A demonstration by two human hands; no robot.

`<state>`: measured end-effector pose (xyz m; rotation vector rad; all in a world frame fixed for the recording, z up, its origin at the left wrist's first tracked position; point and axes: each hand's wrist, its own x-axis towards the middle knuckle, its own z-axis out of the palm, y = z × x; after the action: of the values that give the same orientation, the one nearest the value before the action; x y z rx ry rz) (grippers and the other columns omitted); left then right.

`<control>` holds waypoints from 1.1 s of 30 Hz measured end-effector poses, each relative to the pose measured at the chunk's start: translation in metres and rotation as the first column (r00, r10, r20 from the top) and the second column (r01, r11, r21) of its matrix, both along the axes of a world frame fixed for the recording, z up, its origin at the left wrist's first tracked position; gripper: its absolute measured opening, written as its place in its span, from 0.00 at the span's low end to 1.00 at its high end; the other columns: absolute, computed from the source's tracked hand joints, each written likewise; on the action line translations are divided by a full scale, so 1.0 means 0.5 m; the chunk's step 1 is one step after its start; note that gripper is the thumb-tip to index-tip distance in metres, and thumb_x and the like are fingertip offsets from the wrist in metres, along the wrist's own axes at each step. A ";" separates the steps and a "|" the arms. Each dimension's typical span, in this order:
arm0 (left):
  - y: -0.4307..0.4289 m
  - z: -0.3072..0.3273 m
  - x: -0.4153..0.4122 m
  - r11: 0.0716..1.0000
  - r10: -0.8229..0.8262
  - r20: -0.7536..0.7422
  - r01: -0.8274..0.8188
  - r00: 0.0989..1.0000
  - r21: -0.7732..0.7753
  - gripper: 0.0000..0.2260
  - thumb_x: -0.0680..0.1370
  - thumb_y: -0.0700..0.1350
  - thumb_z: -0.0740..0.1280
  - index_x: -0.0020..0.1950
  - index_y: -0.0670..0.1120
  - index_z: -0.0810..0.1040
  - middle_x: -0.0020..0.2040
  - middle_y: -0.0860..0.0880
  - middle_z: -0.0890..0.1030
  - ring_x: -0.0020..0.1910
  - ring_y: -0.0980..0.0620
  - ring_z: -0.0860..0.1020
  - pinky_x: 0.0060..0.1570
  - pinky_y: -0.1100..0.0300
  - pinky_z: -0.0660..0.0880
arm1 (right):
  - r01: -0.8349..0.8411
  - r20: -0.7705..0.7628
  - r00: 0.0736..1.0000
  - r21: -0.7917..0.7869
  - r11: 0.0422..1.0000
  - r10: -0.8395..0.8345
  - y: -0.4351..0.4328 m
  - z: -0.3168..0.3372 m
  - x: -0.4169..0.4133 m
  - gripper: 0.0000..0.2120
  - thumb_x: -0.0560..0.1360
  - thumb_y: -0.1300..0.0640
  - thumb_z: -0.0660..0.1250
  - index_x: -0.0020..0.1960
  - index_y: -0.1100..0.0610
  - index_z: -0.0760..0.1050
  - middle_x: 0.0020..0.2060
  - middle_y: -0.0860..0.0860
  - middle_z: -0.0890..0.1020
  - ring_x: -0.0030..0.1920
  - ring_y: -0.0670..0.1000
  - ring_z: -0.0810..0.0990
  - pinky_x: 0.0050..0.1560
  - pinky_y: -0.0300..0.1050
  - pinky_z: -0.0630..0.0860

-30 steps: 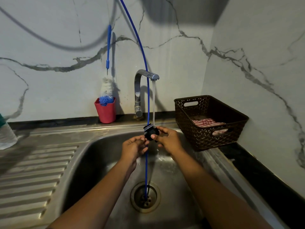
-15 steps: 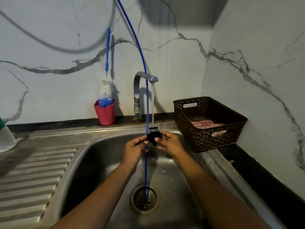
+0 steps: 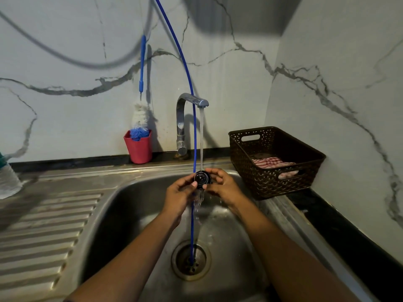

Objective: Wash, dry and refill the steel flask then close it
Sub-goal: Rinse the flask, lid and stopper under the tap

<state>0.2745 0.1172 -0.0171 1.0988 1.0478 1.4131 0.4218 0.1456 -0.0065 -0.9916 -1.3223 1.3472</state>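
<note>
We hold a small black cap (image 3: 202,178) between both hands under the running water (image 3: 201,136) from the tap (image 3: 185,118), above the steel sink (image 3: 135,205). Our left hand (image 3: 180,194) pinches the cap's left side, thumb pressed on its face, and our right hand (image 3: 222,186) closes its fingers round the right side and the top edge. The stream strikes the cap and spills off below it into the basin, toward the drain (image 3: 190,260). A thin blue cord (image 3: 192,131) hangs from the top of the view, passes just in front of the cap and ends at the drain. We cannot see the flask's body anywhere in view.

On the surface behind the sink a red cup (image 3: 139,149) stands against the wall with a bottle brush (image 3: 140,114) upright in it. To the right of the tap sits a brown basket (image 3: 274,182) with a red-and-white checked cloth (image 3: 270,162) lying inside it. At the far left edge part of a clear bottle (image 3: 7,182) shows beside the ribbed draining board (image 3: 43,232).
</note>
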 end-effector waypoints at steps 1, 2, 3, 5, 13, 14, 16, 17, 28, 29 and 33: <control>0.002 -0.003 0.000 1.000 0.006 -0.032 -0.005 0.999 0.019 0.14 0.77 0.35 0.65 0.62 0.43 0.78 0.55 0.45 0.82 0.53 0.48 0.80 0.45 0.63 0.79 | -0.003 -0.015 1.000 -0.011 1.000 0.003 -0.001 0.000 0.000 0.21 0.70 0.72 0.68 0.57 0.53 0.73 0.55 0.51 0.79 0.56 0.51 0.78 0.52 0.43 0.78; 0.003 -0.005 0.000 0.999 0.016 -0.074 -0.013 0.997 0.045 0.14 0.77 0.34 0.66 0.61 0.44 0.79 0.55 0.46 0.82 0.54 0.49 0.80 0.46 0.64 0.79 | -0.003 -0.027 1.000 -0.021 1.000 0.003 -0.001 -0.002 0.000 0.21 0.70 0.71 0.69 0.57 0.53 0.72 0.55 0.52 0.80 0.55 0.51 0.79 0.51 0.43 0.79; 0.006 -0.007 0.000 0.997 0.036 -0.124 -0.026 0.992 0.079 0.15 0.76 0.33 0.67 0.60 0.45 0.80 0.56 0.46 0.82 0.54 0.49 0.80 0.48 0.63 0.79 | 0.001 -0.037 0.999 -0.033 0.999 -0.003 0.000 -0.004 0.001 0.20 0.70 0.70 0.69 0.56 0.54 0.72 0.55 0.54 0.80 0.55 0.52 0.80 0.49 0.43 0.79; 0.010 -0.009 0.002 0.991 0.072 -0.158 -0.052 0.985 0.126 0.13 0.75 0.32 0.67 0.55 0.47 0.81 0.54 0.45 0.82 0.52 0.52 0.81 0.52 0.61 0.78 | 0.003 -0.070 0.998 -0.053 0.999 -0.007 0.001 -0.003 0.004 0.20 0.70 0.71 0.69 0.56 0.55 0.71 0.55 0.55 0.80 0.53 0.53 0.81 0.46 0.42 0.80; -0.002 0.032 -0.004 0.958 -0.001 0.159 0.046 0.987 -0.283 0.13 0.78 0.51 0.66 0.51 0.42 0.79 0.40 0.42 0.82 0.37 0.49 0.81 0.35 0.60 0.80 | -0.062 0.029 0.998 0.168 0.984 0.058 -0.010 0.026 -0.008 0.26 0.64 0.76 0.71 0.55 0.55 0.68 0.53 0.48 0.76 0.56 0.48 0.77 0.48 0.37 0.78; -0.006 0.043 -0.012 0.950 -0.065 0.177 0.116 0.982 -0.290 0.14 0.77 0.52 0.65 0.52 0.42 0.79 0.39 0.43 0.83 0.36 0.50 0.81 0.35 0.60 0.80 | -0.080 0.049 0.996 0.187 0.979 0.072 -0.011 0.034 -0.008 0.27 0.64 0.75 0.72 0.54 0.53 0.69 0.54 0.47 0.76 0.57 0.48 0.76 0.50 0.38 0.77; -0.013 0.060 -0.033 0.947 -0.133 0.204 0.185 0.970 -0.261 0.14 0.75 0.52 0.67 0.54 0.42 0.78 0.40 0.44 0.84 0.37 0.51 0.82 0.39 0.58 0.81 | -0.123 0.083 0.991 0.223 0.967 0.107 -0.017 0.054 -0.010 0.28 0.64 0.75 0.72 0.54 0.50 0.70 0.56 0.47 0.76 0.60 0.49 0.75 0.55 0.42 0.77; -0.019 0.070 -0.042 0.949 -0.148 0.204 0.197 0.968 -0.246 0.15 0.74 0.52 0.68 0.55 0.43 0.78 0.42 0.45 0.84 0.39 0.51 0.83 0.41 0.57 0.80 | -0.138 0.112 0.987 0.239 0.961 0.114 -0.023 0.064 -0.012 0.28 0.64 0.74 0.73 0.54 0.50 0.70 0.58 0.47 0.76 0.61 0.49 0.75 0.58 0.44 0.76; -0.121 0.145 -0.135 0.990 -0.096 -0.299 0.060 0.949 -0.127 0.14 0.69 0.42 0.75 0.53 0.46 0.79 0.49 0.47 0.83 0.50 0.49 0.80 0.45 0.59 0.72 | -0.194 0.458 0.880 0.101 0.976 0.128 -0.111 0.141 -0.067 0.23 0.66 0.65 0.75 0.55 0.55 0.68 0.57 0.59 0.80 0.56 0.54 0.79 0.59 0.49 0.75; -0.128 0.163 -0.141 0.994 -0.094 -0.355 0.067 0.930 -0.086 0.16 0.69 0.42 0.75 0.56 0.45 0.79 0.50 0.47 0.83 0.50 0.50 0.80 0.46 0.60 0.72 | -0.211 0.469 0.872 0.097 0.973 0.142 -0.117 0.163 -0.070 0.25 0.65 0.66 0.76 0.58 0.56 0.69 0.57 0.59 0.79 0.58 0.54 0.78 0.62 0.52 0.73; -0.163 0.249 -0.156 0.993 -0.056 -0.403 0.094 0.914 0.075 0.18 0.69 0.41 0.75 0.59 0.45 0.79 0.52 0.50 0.83 0.51 0.56 0.80 0.52 0.65 0.73 | -0.263 0.384 0.904 0.161 0.951 0.185 -0.152 0.258 -0.071 0.27 0.66 0.68 0.74 0.63 0.60 0.72 0.55 0.53 0.80 0.58 0.50 0.78 0.61 0.43 0.73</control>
<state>0.1963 0.0358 0.1076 1.5255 1.2192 1.2102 0.3861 0.0696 0.1223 -0.9969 -1.8710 1.1927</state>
